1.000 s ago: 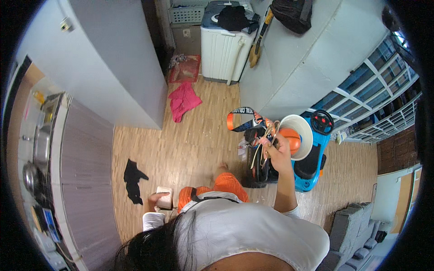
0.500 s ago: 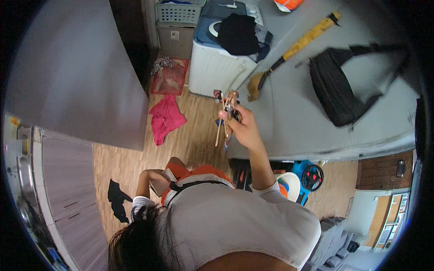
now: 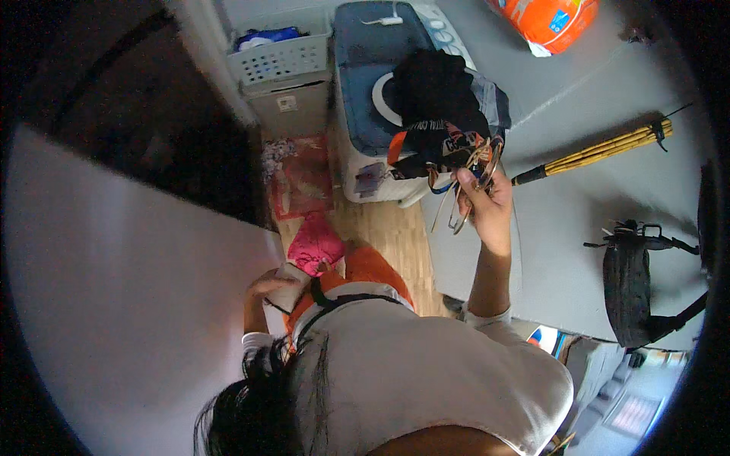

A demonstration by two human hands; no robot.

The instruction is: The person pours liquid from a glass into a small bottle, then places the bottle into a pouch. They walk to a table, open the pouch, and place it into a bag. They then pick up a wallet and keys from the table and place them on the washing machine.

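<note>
My right hand (image 3: pixel 487 205) is raised in front of the white washing machine (image 3: pixel 356 106) with its blue lid, fingers closed round a bundle of thin metallic loops (image 3: pixel 480 156) and slender stick-like pieces. Dark printed ribbons with orange parts (image 3: pixel 433 148) show beside the bundle, overlapping the machine's edge; whether they belong to it I cannot tell. Behind them, a heap of black clothing (image 3: pixel 433 87) lies on the lid, next to a white ring. Down by my hip, my left hand (image 3: pixel 268 284) grips a pale flat item (image 3: pixel 287 292), held against my side; its kind is unclear.
Pink cloth (image 3: pixel 315 245) lies on the floor ahead, before a red mat (image 3: pixel 304 182). A grey basket (image 3: pixel 285 64) stands left of the machine. A yellow-handled broom (image 3: pixel 608 149), a black bag (image 3: pixel 627 289) and an orange package (image 3: pixel 555 23) are along the right wall; a pale panel (image 3: pixel 137 289) is on my left.
I have moved forward, nearer the washing machine and pink cloth. My right hand with the bundle is now in front of the machine's near edge. My left hand stays on the pale item.
</note>
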